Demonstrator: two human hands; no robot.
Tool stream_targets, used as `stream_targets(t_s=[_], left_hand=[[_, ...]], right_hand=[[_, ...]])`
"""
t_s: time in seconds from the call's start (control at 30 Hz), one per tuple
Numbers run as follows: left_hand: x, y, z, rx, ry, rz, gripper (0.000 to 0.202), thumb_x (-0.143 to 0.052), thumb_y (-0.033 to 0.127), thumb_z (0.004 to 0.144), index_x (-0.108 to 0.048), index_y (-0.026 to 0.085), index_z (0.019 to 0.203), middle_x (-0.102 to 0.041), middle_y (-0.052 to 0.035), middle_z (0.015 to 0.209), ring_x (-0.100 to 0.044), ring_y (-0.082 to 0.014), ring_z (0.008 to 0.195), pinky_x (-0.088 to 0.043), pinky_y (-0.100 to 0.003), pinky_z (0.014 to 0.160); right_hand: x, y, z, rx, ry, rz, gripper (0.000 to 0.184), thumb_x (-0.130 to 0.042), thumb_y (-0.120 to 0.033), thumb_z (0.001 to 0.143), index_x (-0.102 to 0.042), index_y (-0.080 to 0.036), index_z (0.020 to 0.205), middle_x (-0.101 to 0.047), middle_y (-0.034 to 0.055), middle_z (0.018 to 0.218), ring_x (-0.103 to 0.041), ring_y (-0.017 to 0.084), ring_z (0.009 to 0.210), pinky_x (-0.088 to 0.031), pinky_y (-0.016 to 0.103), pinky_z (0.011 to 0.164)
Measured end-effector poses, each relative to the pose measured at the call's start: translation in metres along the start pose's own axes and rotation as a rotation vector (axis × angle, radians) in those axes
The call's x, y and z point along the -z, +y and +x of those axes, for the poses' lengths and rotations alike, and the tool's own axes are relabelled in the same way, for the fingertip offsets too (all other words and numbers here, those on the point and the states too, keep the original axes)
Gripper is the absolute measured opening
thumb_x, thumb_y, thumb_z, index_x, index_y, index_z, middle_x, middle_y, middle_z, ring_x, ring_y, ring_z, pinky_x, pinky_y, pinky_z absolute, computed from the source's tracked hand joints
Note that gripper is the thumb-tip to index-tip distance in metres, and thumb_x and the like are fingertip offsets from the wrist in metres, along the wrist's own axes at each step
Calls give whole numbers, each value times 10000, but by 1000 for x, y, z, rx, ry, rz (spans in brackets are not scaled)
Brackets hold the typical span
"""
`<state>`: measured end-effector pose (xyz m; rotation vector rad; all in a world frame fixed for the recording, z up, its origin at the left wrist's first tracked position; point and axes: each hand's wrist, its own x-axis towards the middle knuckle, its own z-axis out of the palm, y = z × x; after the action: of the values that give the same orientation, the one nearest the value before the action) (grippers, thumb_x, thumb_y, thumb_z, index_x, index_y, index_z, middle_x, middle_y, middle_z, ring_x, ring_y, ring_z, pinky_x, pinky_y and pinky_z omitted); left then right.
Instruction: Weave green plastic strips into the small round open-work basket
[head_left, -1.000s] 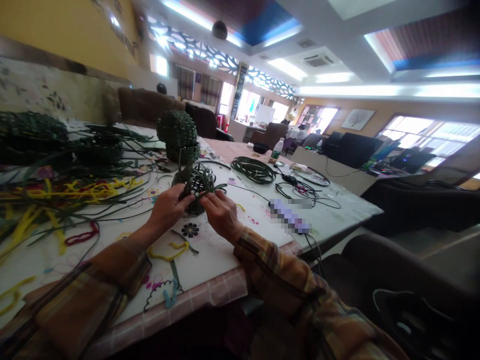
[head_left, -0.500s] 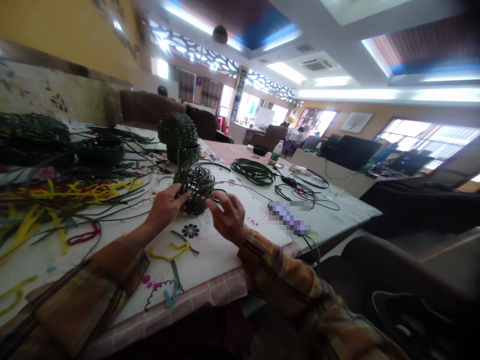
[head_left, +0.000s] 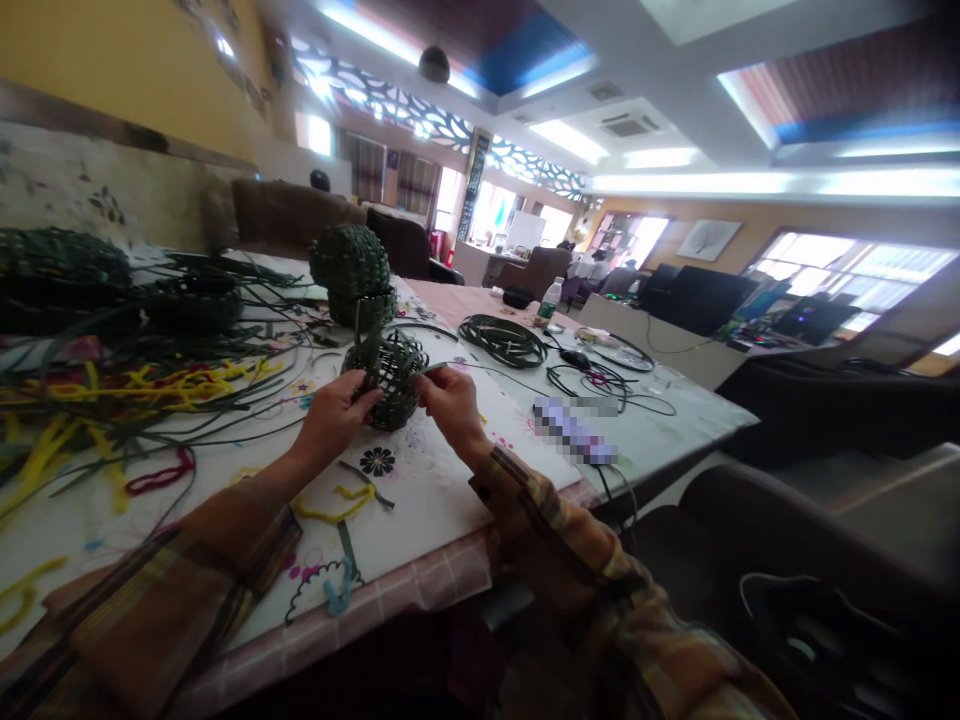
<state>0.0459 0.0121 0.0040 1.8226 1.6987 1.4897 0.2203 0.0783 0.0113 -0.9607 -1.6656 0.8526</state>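
Observation:
A small dark green woven basket point(head_left: 396, 378) with an open weave stands between my hands on the white patterned tablecloth point(head_left: 442, 490). My left hand point(head_left: 339, 412) grips its left side, thumb on the near wall. At the basket's right side, my right hand point(head_left: 451, 402) pinches a thin green strip point(head_left: 437, 367) between thumb and forefinger. Just behind the basket rises a larger piece of green weaving point(head_left: 351, 265) with a rounded top. In front lie a short green strip point(head_left: 367, 484) and a bent yellow fuzzy stem point(head_left: 337, 503).
Yellow fuzzy stems point(head_left: 150, 388) and loose green strips spread over the left side, beside more woven pieces point(head_left: 56, 270). Coiled strips point(head_left: 502, 340), a plastic bottle point(head_left: 550, 303) and a blurred-out purple item point(head_left: 574, 432) lie to the right. A dark chair point(head_left: 705, 530) stands at the table's right edge.
My right hand's loosely spread fingers have closed into a pinch on a strip at the basket's right side. My left hand keeps its hold. The view has shifted slightly.

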Motion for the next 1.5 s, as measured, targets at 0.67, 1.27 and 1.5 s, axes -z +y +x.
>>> stream_targets(t_s=[0.67,1.27,1.5], left_hand=[[1,-12,3,121,55,-126,353,-632,554,796,-570,207,783,-609,2,710,-578,-159,641,-463,-265,608],[13,1,7,86,78,-60,409,-776,554,653,-586,206,749,-568,16,682,-525,-163,668,-419,-291,644],[17,3,7,47,132,-70,533,-772,535,686,-596,208,1069,-609,8,804,-539,-165,699,-431,-294,668]], right_hand=[[-16,44,-13,-315,-137,710,418,-897,-450,616,-632,-168,774,-669,-34,588,-575,84,452,-516,220,466],[-17,24,-19,-214,-221,785,416,-843,-522,673,-678,-157,784,-657,-25,615,-520,67,431,-462,212,414],[-7,12,-20,28,-184,643,333,-792,-498,750,-730,-201,888,-679,-26,677,-563,93,524,-502,254,534]])
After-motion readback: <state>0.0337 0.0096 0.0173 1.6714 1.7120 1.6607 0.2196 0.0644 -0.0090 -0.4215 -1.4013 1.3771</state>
